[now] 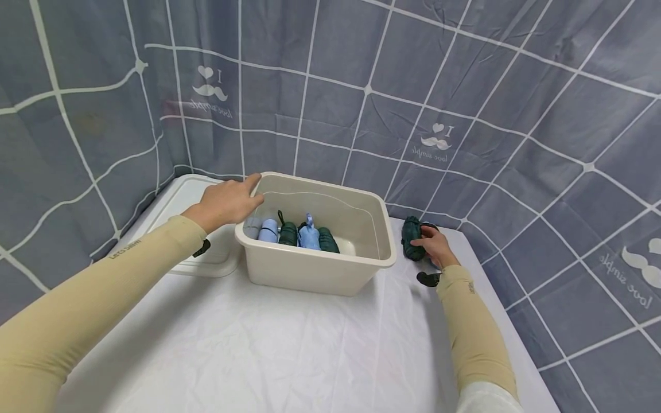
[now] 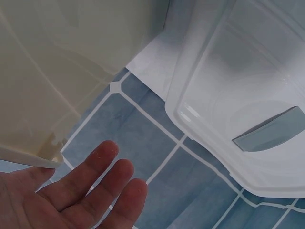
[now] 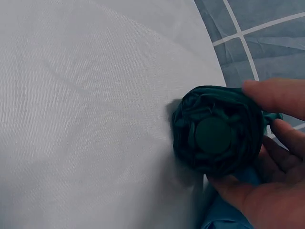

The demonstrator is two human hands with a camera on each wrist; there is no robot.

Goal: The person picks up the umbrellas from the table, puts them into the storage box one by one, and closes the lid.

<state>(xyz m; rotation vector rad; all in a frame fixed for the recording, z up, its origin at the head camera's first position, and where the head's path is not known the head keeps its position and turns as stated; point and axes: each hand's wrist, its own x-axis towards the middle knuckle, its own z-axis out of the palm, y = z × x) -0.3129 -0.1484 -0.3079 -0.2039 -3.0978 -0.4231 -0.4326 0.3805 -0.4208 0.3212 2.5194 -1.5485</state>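
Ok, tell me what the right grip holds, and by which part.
The right grip holds a dark green bundle by its rounded sides. Whether it also holds the adjacent blue item cannot be told.

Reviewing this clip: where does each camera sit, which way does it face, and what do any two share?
Head: on the person's head, facing forward and down at the bin, lid and curtain; both sleeved arms show, with left hand and right hand.
Left wrist: on that wrist, facing the bin's side, lid and curtain; part of the left hand shows.
Right wrist: on that wrist, facing one end of the green umbrella over the white tablecloth; part of the right hand shows.
Shared: head and right wrist both show that umbrella.
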